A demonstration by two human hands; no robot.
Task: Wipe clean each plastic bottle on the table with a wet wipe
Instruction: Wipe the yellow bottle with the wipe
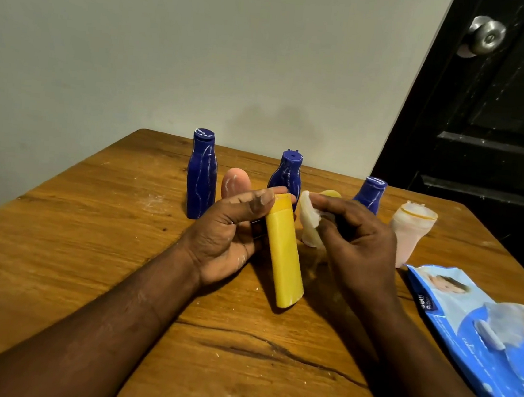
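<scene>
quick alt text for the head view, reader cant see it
A person's left hand holds a tilted yellow bottle by its cap end while the right hand pinches a crumpled wet wipe beside it, over a wooden table. Three white-streaked blue bottles stand behind; a wipes pack lies at right.

**Domestic interior, probably a room in a home.** A worn wooden counter (58, 242), its grain cracked and flecked with white specks, stands against a plain painted wall (173, 45). Beyond its far right corner is a dark panelled door (501, 125) with a round metal knob (486, 36). A pack of baby wipes (465, 330) lies at the right edge.
</scene>
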